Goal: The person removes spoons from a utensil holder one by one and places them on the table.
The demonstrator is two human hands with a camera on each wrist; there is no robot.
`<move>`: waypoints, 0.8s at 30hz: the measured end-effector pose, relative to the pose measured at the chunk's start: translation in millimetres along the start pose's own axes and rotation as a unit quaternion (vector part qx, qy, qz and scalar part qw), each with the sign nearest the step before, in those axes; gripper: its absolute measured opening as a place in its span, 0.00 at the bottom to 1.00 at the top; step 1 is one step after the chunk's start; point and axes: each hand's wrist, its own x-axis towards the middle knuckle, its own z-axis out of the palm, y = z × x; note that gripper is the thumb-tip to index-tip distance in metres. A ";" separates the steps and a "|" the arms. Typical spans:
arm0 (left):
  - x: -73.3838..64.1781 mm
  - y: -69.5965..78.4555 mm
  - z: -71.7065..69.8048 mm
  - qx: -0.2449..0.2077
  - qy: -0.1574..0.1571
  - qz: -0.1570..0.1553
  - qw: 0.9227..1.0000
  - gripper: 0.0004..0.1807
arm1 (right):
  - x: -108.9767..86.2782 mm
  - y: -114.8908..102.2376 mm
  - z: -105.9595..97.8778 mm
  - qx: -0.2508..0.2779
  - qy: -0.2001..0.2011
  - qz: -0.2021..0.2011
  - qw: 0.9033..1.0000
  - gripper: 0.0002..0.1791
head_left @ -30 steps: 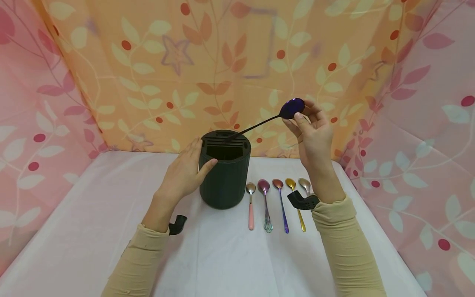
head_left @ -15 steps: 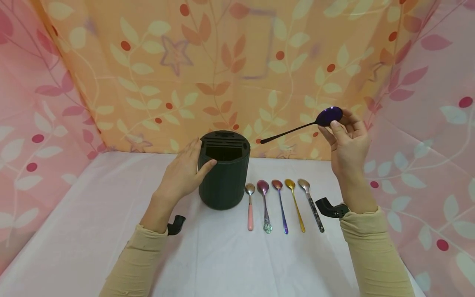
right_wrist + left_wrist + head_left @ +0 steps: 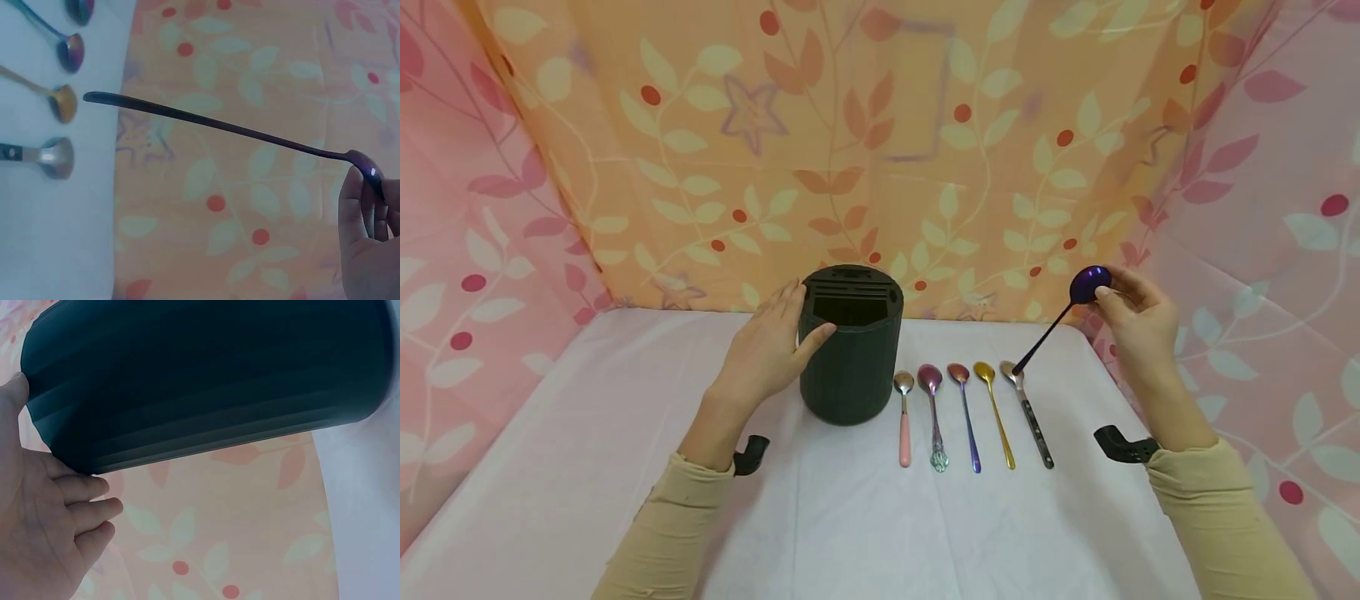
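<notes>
A dark green ribbed cylindrical holder (image 3: 850,375) stands upright on the table, its top divided into slots and a larger opening. My left hand (image 3: 763,350) rests against its upper left side, fingers fairly straight and thumb at the front rim. In the left wrist view the fingers (image 3: 94,512) touch the holder's edge. My right hand (image 3: 1138,325) pinches a purple spoon (image 3: 1088,285) by its bowl. The spoon's thin dark handle slants down to the left. In the right wrist view the handle (image 3: 231,128) hangs apart from the spoons on the table.
Several spoons lie in a row right of the holder: pink-handled (image 3: 905,429), purple-pink (image 3: 932,400), blue-handled (image 3: 967,417), gold (image 3: 997,417) and black-handled (image 3: 1034,421). White cloth (image 3: 850,517) covers the table. Patterned fabric walls (image 3: 685,167) stand at the back and sides.
My right hand has carried the purple spoon away from the holder, to the right and then down. Its handle tip has left the holder's top. The left hand has stayed on the holder.
</notes>
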 end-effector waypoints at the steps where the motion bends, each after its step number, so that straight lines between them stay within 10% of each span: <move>1: 0.0 0.2 -0.3 0.000 -0.001 -0.001 1.000 0.51 | 1.4 2.4 -3.8 -0.016 -0.002 0.006 1.000 0.24; 9: 0.9 -0.2 0.6 -0.002 0.000 -0.005 1.000 0.51 | 13.1 23.8 -35.7 -0.194 -0.041 0.099 0.975 0.26; 16: 1.2 -0.1 1.9 -0.003 0.001 0.000 1.000 0.51 | 22.8 58.5 -60.1 -0.326 -0.125 0.163 0.923 0.26; 24: 0.6 -0.1 2.3 -0.002 -0.002 -0.004 1.000 0.50 | 29.6 97.1 -69.5 -0.331 -0.170 0.202 0.906 0.24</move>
